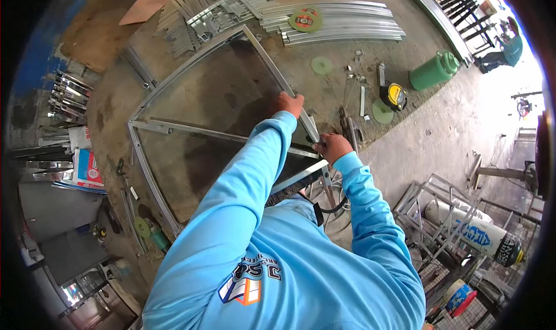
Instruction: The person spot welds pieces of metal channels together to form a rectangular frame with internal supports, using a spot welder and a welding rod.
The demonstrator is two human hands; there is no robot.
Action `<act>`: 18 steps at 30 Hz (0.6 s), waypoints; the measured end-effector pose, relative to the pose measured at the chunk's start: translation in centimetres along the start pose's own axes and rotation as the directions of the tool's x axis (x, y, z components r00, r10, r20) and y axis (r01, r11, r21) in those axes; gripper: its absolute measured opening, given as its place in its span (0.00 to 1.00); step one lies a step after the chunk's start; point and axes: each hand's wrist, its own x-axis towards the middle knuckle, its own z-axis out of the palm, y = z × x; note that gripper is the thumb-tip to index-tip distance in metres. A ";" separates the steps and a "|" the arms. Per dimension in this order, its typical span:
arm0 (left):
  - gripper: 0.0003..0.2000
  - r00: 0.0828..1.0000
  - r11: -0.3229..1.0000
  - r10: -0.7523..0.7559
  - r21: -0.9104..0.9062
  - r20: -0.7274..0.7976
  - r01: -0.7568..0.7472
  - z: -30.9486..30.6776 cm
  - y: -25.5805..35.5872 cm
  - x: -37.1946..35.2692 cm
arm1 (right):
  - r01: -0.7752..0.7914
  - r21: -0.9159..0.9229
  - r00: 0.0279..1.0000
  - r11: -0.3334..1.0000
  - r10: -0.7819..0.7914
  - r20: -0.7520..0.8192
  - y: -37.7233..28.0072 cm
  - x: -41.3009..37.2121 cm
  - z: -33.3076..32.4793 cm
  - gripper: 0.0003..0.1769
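A large metal frame [200,132] with a crossbar lies flat on the worktop in front of me. My left hand [288,105] is closed around its right-hand rail, partway along. Lower down, near the frame's right corner, my right hand [333,148] is also closed on that rail, thumb towards the bar. Both sleeves are light blue. Just right of my right hand sits a dark metal tool [349,127], like a clamp, at the worktop's edge. A yellow-and-black tape measure [395,96] rests farther right, beside a thin green disc [382,111].
Metal channels [347,23] lie at the back with a cutting disc [305,19] on top. A green jug [434,69] stands near the worktop's right edge. At lower left is a green power tool [158,237]. A gas cylinder [472,231] and another person [508,47] are at right.
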 end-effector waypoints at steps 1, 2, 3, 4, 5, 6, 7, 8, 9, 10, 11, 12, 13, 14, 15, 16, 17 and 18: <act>0.23 1.000 1.000 -0.007 0.006 -0.025 0.008 0.3 -0.1 0.3 | -0.015 -0.007 1.000 1.000 0.015 -0.004 -0.1 0.0 0.0 0.20; 0.23 1.000 1.000 -0.005 0.011 -0.020 0.006 1.5 -0.7 1.1 | -0.020 -0.003 1.000 1.000 0.020 -0.004 -0.5 0.0 -0.2 0.20; 0.22 0.999 0.999 -0.019 -0.049 -0.042 0.017 2.7 -1.2 1.8 | -0.059 -0.031 0.998 0.998 0.060 0.027 -0.9 0.0 -0.4 0.20; 0.22 0.997 0.994 -0.035 -0.110 -0.062 0.029 3.7 -1.5 2.5 | -0.092 -0.059 0.995 0.994 0.094 0.041 -1.4 -0.2 -0.8 0.20; 0.22 0.998 0.994 -0.037 -0.105 -0.051 0.031 3.8 -1.2 3.0 | -0.123 -0.089 0.990 0.988 0.128 0.055 -2.0 -0.4 -1.2 0.21; 0.22 0.998 0.997 0.016 -0.076 -0.055 -0.020 3.8 -1.2 3.5 | -0.117 -0.085 0.993 0.989 0.119 0.018 -1.6 -0.6 -0.9 0.19; 0.22 0.997 0.996 0.069 -0.046 -0.047 -0.071 3.7 -1.3 3.2 | -0.088 -0.086 0.996 0.992 0.091 0.024 -1.2 -0.5 -0.9 0.17; 0.22 0.998 0.993 0.051 -0.108 0.040 -0.046 1.2 -0.4 1.8 | -0.072 -0.084 0.997 0.994 0.075 0.034 -0.7 -0.7 -0.9 0.16; 0.22 0.997 0.995 0.029 -0.097 0.071 -0.022 0.7 -0.2 1.8 | -0.047 -0.071 0.996 0.996 0.052 0.067 0.1 -0.2 -1.1 0.17; 0.22 0.994 0.985 0.105 -0.138 0.025 -0.100 2.0 -0.9 3.1 | -0.054 -0.060 0.994 0.997 0.059 0.091 1.5 -1.5 -1.3 0.19; 0.21 0.998 0.988 0.061 -0.144 -0.018 -0.063 1.7 -0.5 2.8 | -0.056 0.007 0.995 0.998 0.055 0.089 1.3 -2.2 -2.0 0.19; 0.22 0.998 0.997 0.056 -0.054 -0.007 -0.056 0.8 0.1 2.1 | -0.051 0.074 0.995 0.996 0.044 0.084 0.7 -2.7 -3.0 0.19; 0.22 0.999 0.999 0.049 -0.011 -0.006 -0.049 1.4 -0.3 2.8 | -0.120 0.149 0.986 0.982 0.100 0.135 0.1 -3.2 -3.9 0.17; 0.22 0.998 0.998 0.056 -0.009 0.001 -0.056 1.9 -0.4 3.2 | -0.128 0.150 0.986 0.980 0.108 0.130 0.7 -3.4 -3.8 0.17; 0.22 1.000 0.999 -0.003 0.034 0.009 0.002 2.3 -0.7 3.6 | -0.129 0.228 0.986 0.965 0.100 0.135 1.5 -3.5 -3.3 0.17; 0.22 0.998 0.995 -0.063 0.079 0.011 0.062 1.9 -0.4 3.3 | -0.126 0.303 0.987 0.944 0.087 0.138 1.8 -3.6 -3.1 0.17; 0.22 0.998 0.995 -0.061 0.081 0.012 0.060 1.5 -0.1 2.9 | -0.127 0.306 0.987 0.944 0.088 0.137 2.0 -3.9 -2.7 0.17; 0.22 0.996 0.993 -0.081 0.086 0.033 0.078 1.0 0.1 2.5 | -0.063 0.296 0.998 0.953 0.052 0.044 2.1 -4.3 -2.3 0.17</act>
